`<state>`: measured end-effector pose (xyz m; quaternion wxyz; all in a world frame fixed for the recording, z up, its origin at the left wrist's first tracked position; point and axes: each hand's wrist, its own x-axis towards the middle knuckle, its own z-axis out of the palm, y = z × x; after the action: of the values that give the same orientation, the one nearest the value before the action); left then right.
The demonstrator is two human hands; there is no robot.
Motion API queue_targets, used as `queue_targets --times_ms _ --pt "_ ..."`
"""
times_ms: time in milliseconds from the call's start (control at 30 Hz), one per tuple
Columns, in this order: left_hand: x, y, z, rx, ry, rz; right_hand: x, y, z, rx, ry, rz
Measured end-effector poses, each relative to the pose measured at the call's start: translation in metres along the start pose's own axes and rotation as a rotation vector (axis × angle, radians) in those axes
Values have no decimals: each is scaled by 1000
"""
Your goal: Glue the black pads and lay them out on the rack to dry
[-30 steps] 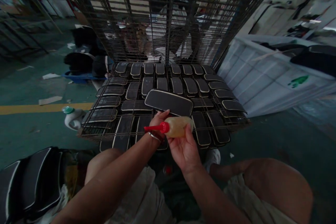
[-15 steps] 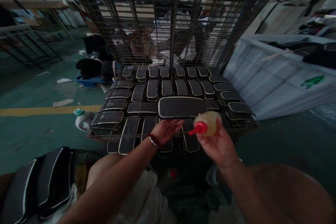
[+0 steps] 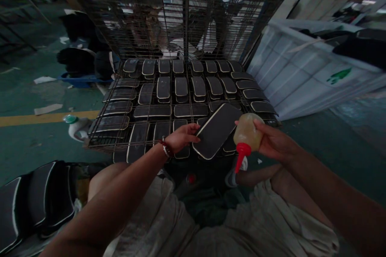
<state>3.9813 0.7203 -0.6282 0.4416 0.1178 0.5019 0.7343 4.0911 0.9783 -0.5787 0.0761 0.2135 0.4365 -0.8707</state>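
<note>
My left hand [image 3: 184, 137], with a beaded bracelet at the wrist, grips the left edge of a dark panel [image 3: 216, 131] between thumb and fingers. Rounded at the corners and rimmed in a pale line, the panel lies slanted above the front of a wire rack [image 3: 99, 144]. My right hand [image 3: 273, 138] is closed round a squeeze bottle [image 3: 249, 128] of yellowish, cloudy contents. Its red nozzle points down, just right of the panel. Rows of similar dark pieces [image 3: 181, 86] cover the rack beneath and behind.
An upright wire grid [image 3: 183, 16] rises behind the rack. To the right stands a large white bin [image 3: 289, 64] with dark material inside. A white jug with a green cap [image 3: 76, 126] is on the floor at left. More dark pieces [image 3: 37, 198] are stacked beside my left leg.
My left hand has taken hold of the panel, which has turned from lying crosswise to a slant. The bottle has moved right, and its nozzle has swung from pointing left to downward.
</note>
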Motion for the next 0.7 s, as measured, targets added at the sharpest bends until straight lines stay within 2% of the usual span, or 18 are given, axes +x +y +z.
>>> queue_targets --times_ms 133,233,300,433,500,600,700 --pt "4 -2 0 65 -7 26 2 0 1 -4 -24 -13" --pt "2 0 -4 92 -8 29 -3 -10 -5 -26 -16 -111" --pt "-1 2 -8 95 -25 23 -8 -25 -13 -45 27 -252" --pt "-6 4 -13 103 -76 16 -14 -62 -30 -44 153 -648" --pt "-8 4 -13 100 -94 9 -15 -75 -35 -65 178 -797" --pt "-9 5 -11 98 -114 -12 -17 -83 -36 -153 183 -912" --pt "-10 7 -8 111 -109 -20 -18 -82 -36 -195 185 -968"
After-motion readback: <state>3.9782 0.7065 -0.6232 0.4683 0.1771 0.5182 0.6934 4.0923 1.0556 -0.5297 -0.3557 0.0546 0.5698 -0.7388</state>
